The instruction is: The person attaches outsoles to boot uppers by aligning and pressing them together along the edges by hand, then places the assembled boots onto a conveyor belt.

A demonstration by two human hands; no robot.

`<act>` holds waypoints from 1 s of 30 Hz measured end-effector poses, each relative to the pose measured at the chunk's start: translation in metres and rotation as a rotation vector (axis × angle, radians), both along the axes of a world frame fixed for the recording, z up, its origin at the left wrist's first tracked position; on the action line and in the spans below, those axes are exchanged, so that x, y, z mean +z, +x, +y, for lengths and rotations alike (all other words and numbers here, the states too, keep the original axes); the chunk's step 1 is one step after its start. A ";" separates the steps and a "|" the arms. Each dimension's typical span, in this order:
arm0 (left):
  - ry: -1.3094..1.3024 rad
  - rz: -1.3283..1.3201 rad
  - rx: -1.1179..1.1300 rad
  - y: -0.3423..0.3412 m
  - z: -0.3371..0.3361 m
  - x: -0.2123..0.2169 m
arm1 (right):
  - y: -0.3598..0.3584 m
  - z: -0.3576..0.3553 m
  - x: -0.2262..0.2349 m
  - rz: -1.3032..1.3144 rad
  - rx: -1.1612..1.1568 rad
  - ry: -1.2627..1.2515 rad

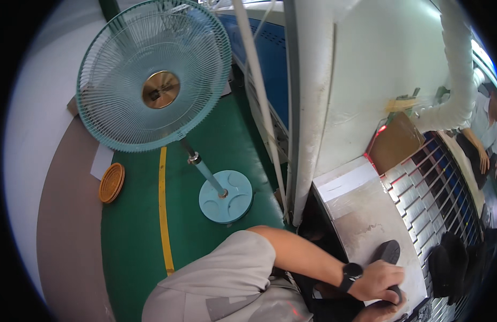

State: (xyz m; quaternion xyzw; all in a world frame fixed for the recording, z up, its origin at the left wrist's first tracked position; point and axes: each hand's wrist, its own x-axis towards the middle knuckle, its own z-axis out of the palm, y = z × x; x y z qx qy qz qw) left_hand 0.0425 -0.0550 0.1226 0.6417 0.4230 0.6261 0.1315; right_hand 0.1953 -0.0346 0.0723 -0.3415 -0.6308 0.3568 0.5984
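My left hand (378, 280), with a black watch on its wrist, is closed around a dark shoe (388, 251). The shoe's rounded end points away from me, over a worn pale metal worktop (361, 228). Low in the picture, my right hand (385, 311) grips the near end of the same shoe, with its fingers partly cut off by the lower edge. How much of the shoe lies under both hands is hidden.
Right of the worktop runs a slatted metal conveyor (415, 201) with black shoes (450, 263) on it. A cardboard piece (397, 142) leans beyond. Another person (476, 145) sits across the conveyor. On the left stand a blue-green fan (225, 196) and an orange basket (112, 183).
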 end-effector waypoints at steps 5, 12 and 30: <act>-0.150 -0.232 0.115 -0.011 0.074 0.100 | -0.004 0.041 0.003 -0.234 -0.047 0.133; -0.666 0.109 0.236 -0.076 0.151 -0.039 | 0.022 0.095 -0.053 -0.345 -0.059 -0.195; -0.435 0.835 0.126 -0.100 0.022 -0.076 | 0.029 0.081 -0.040 -0.454 -0.141 -0.280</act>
